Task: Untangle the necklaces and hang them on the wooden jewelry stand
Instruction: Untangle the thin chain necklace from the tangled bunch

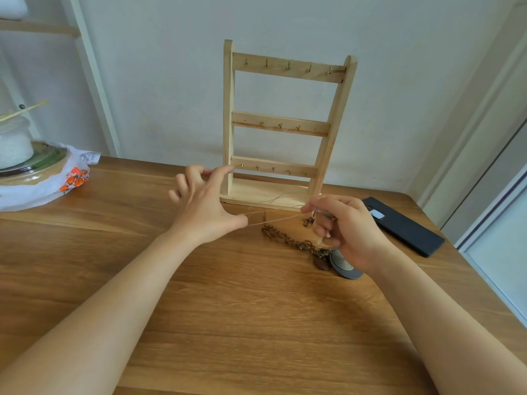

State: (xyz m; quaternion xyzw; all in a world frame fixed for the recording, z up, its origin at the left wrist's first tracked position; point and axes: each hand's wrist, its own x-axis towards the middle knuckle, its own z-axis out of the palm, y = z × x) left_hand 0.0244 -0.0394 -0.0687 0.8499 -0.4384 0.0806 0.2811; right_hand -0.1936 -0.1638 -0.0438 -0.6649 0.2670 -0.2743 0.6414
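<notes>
The wooden jewelry stand (281, 125) rises at the table's back edge, its three rails carrying small empty hooks. A thin pale necklace (273, 219) is stretched between my hands. My left hand (204, 208) has thumb and fingers spread, with the thin strand looped over the thumb; the index finger points toward the lowest rail. My right hand (346, 226) pinches the other end between thumb and forefinger. A darker bronze chain (288, 239) lies on the table beneath, ending at a brown pendant (321, 264) and a grey round disc (345, 267) by my right wrist.
A dark phone (405, 225) lies flat to the right of the stand. At the far left sits a white plastic bag (42, 183) with a lidded container and a jar on top. The table's right edge runs close to a door frame.
</notes>
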